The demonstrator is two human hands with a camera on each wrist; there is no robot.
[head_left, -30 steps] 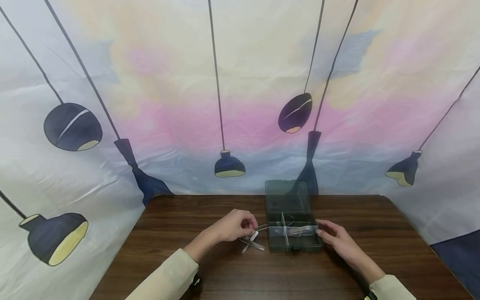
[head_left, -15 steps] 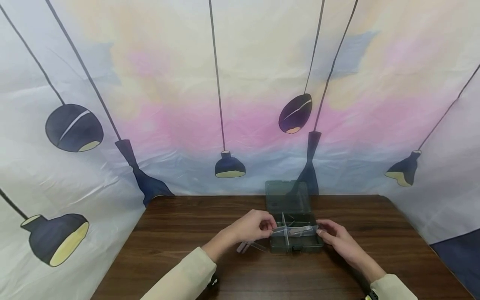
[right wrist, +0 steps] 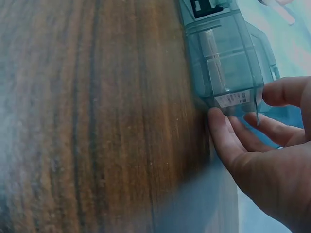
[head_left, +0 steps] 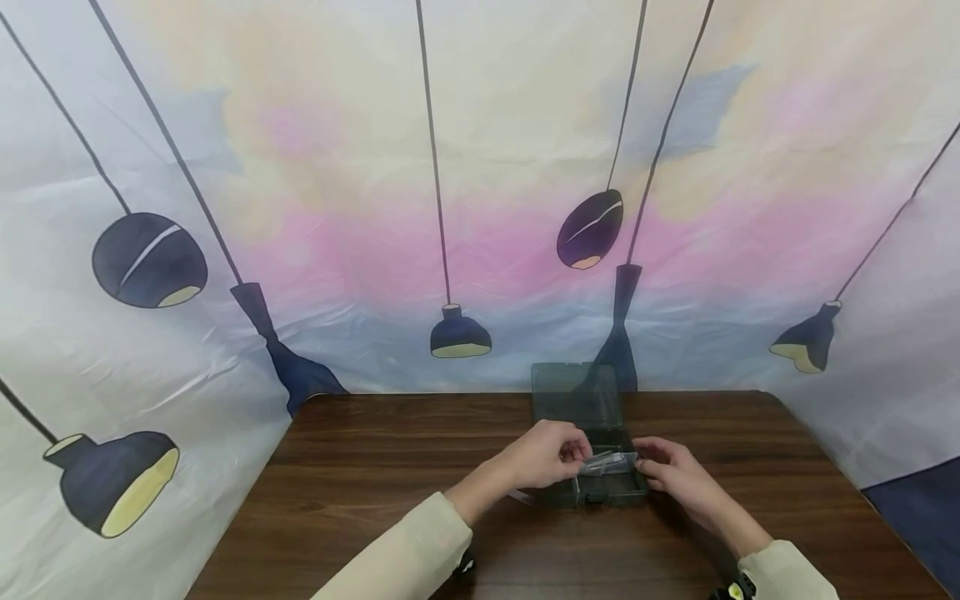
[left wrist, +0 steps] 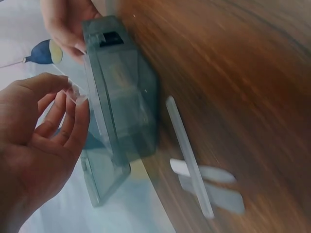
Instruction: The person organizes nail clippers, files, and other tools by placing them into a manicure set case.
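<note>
My left hand (head_left: 547, 454) is over the translucent grey-green plastic box (head_left: 615, 489), which has its lid (head_left: 573, 396) raised at the back. Between thumb and fingers it pinches a small clear plastic piece (left wrist: 77, 98), close above the rim in the left wrist view. Clear pieces (head_left: 607, 462) lie in the box's right half. My right hand (head_left: 681, 477) grips the box's right side, fingertips at its rim and lower edge, beside a printed label (right wrist: 233, 99). The left hand hides the box's left part in the head view.
On the brown wooden table (head_left: 360, 467), left of the box, lie a clear strip (left wrist: 189, 155) and flat pale pieces (left wrist: 218, 196), mostly hidden by my left arm in the head view. Behind the table hangs a cloth (head_left: 360, 208) printed with lamps.
My left hand has moved right, from the loose pieces on the table to over the box, carrying a clear piece. The right hand has stayed at the box's right side.
</note>
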